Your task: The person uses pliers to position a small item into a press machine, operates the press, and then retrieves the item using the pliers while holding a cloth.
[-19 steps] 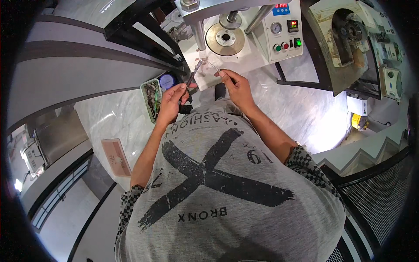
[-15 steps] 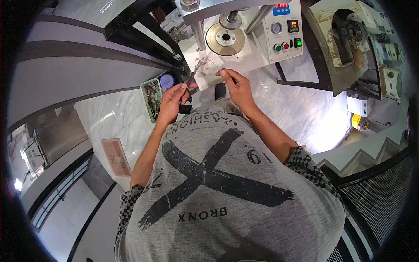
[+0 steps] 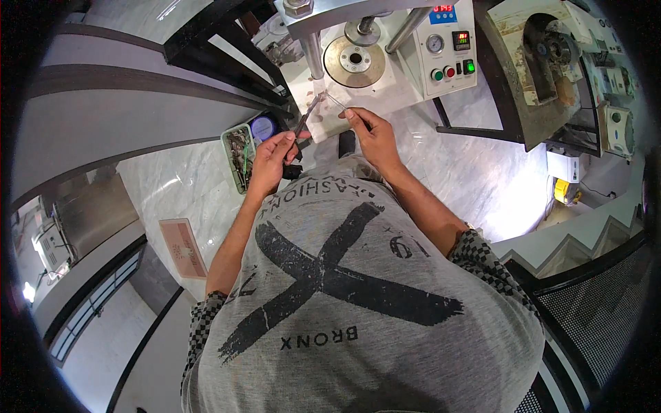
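My left hand (image 3: 272, 160) pinches a slim dark stick-like tool (image 3: 308, 118) that points up and away over the near edge of the white machine table (image 3: 406, 89). Between the thumb and fingers of my right hand (image 3: 375, 140) is a thin pale rod (image 3: 337, 102), slanting up to the left. The two tips come together just above the table, close to a metal post. Whether they touch a small piece there is too fine to tell. Beyond them lies the press's round metal plate (image 3: 335, 71), with a steel ram (image 3: 363, 31) over it.
A control box (image 3: 447, 51) with a gauge, displays and buttons stands right of the plate. Below left are a green-rimmed bin (image 3: 237, 162) of scraps and a blue round lid (image 3: 263, 128). Black frame legs (image 3: 227, 48) rise at left; another machine (image 3: 544, 62) stands at right.
The pale rod in my right hand has shifted very slightly, its tip staying close to the dark tool's tip. My left hand looks almost still. A display reading has changed.
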Available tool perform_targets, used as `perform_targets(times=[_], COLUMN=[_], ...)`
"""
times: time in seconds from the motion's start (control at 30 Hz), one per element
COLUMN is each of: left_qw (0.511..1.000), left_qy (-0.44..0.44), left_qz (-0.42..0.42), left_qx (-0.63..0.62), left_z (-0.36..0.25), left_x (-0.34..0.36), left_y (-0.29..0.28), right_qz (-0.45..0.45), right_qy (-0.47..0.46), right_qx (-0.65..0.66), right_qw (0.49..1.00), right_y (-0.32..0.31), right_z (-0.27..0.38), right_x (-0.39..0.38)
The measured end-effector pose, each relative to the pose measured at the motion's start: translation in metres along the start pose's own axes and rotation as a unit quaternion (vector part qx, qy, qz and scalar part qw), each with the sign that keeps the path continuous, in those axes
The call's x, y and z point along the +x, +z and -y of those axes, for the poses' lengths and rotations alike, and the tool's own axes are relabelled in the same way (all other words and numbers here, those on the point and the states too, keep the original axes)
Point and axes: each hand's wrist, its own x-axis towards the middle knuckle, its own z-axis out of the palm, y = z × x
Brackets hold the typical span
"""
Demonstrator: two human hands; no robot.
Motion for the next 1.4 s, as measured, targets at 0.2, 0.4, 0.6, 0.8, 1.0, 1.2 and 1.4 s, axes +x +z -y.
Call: perform_targets(times=[0.2, 0.4, 0.6, 0.8, 1.0, 1.2, 1.4], left_qw=[1.000, 0.983, 0.946, 0.868, 0.825, 0.794, 0.807], left_qy=[0.003, 0.048, 0.160, 0.255, 0.280, 0.288, 0.213], left_qz=[-0.009, -0.144, -0.176, -0.124, -0.142, -0.138, -0.203], left_qx=[0.003, 0.104, 0.222, 0.408, 0.470, 0.518, 0.513], left_z=[0.006, 0.008, 0.003, 0.000, -0.003, -0.008, -0.006], left_x=[0.000, 0.000, 0.001, -0.004, 0.001, 0.003, 0.003], left_y=[-0.006, -0.002, -0.002, -0.009, -0.008, -0.005, -0.007], right_qz=[-0.016, 0.029, 0.058, 0.065, 0.061, 0.039, 0.059], right_qy=[0.019, 0.067, 0.079, 0.085, 0.055, 0.044, 0.049], right_qx=[0.024, 0.005, 0.022, 0.009, -0.114, -0.167, -0.170], right_qw=[0.999, 0.997, 0.995, 0.994, 0.990, 0.984, 0.982], right_y=[-0.002, -0.008, -0.002, -0.002, -0.007, -0.011, -0.014], right_z=[0.001, -0.002, -0.016, -0.011, 0.008, 0.011, 0.020], right_x=[0.001, 0.005, 0.009, 0.007, 0.003, 0.004, 0.000])
